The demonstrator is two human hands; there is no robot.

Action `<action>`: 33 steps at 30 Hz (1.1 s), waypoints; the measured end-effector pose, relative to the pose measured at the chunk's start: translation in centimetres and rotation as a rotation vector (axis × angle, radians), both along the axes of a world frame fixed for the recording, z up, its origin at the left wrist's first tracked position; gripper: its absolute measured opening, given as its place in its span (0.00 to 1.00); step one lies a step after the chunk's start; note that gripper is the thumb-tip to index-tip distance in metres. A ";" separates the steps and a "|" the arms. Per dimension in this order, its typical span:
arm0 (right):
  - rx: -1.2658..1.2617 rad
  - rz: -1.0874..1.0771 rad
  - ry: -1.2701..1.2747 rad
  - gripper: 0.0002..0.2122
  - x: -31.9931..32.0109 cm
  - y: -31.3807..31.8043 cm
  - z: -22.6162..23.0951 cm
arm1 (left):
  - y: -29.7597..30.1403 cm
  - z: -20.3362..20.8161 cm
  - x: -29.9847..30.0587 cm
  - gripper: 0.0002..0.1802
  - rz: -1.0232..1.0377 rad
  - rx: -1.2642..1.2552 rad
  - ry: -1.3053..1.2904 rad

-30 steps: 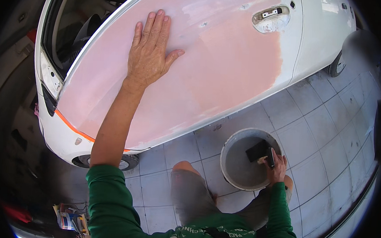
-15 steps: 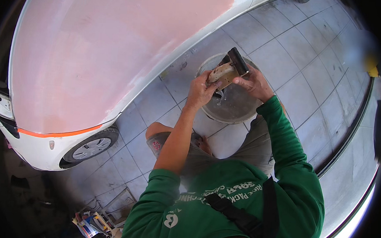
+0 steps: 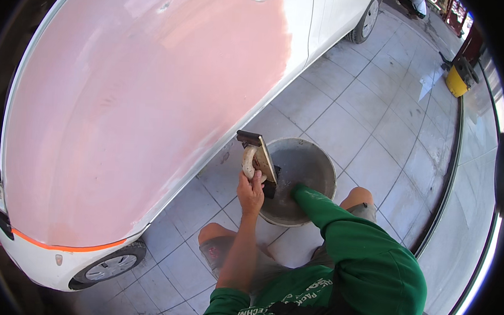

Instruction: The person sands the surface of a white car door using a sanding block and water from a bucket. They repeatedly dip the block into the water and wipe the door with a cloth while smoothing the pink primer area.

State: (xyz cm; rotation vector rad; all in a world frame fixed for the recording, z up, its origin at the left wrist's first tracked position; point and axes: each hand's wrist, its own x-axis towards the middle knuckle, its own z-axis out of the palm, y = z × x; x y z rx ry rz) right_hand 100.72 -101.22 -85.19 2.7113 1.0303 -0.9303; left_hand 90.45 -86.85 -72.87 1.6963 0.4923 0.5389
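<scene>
My left hand (image 3: 251,194) is closed round the pale curved handle of a hand sanding block (image 3: 261,158). The block has a flat board with black ends and stands tilted on edge at the left rim of a round grey bucket (image 3: 333,179). Murky water (image 3: 299,171) lies in the bucket. My right arm in a green sleeve (image 3: 329,213) reaches down into it, and my right hand is hidden below the sleeve's end, so its fingers do not show.
A white car with a pink-grey sanded panel (image 3: 152,112) stands close on the left, with orange tape (image 3: 65,247) along the panel's lower edge. Pale tiles (image 3: 374,118) cover the floor. A yellow bucket (image 3: 456,82) stands far right by a glass wall (image 3: 475,186). Another person (image 3: 415,5) crouches far off.
Both hands held the sanding block over the bucket before. My right hand has let go and gone down into the bucket, while my left has moved the block to its left rim. The view has shifted.
</scene>
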 end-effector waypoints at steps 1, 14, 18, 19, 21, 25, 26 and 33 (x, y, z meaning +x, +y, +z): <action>0.012 -0.009 -0.008 0.25 -0.2 0.7 -0.4 | 0.1 -0.1 -0.1 0.21 -0.005 0.047 0.004; 0.061 -0.215 -0.024 0.22 0.2 2.2 -0.6 | 0.3 1.2 -0.3 0.20 -0.049 0.113 0.065; 0.060 -0.251 -0.031 0.21 -0.1 2.4 -0.7 | 0.8 0.7 -0.2 0.19 -0.075 0.266 0.074; 0.059 -0.261 -0.033 0.21 -0.2 2.4 -0.9 | 0.6 1.1 -0.2 0.19 -0.075 0.304 0.053; 0.059 -0.267 -0.034 0.21 -0.3 2.6 -1.3 | 0.0 2.0 -0.4 0.19 -0.060 0.246 -0.007; 0.072 -0.289 -0.042 0.20 -0.6 2.6 -2.2 | 0.1 2.2 -0.3 0.19 -0.049 0.201 -0.006; 0.069 -0.307 -0.052 0.20 -0.9 2.1 -2.5 | 0.2 1.9 -0.3 0.19 -0.040 0.232 -0.017; 0.038 -0.309 0.205 0.19 0.6 -0.4 7.2 | 2.4 2.0 0.3 0.19 -0.049 -0.216 0.156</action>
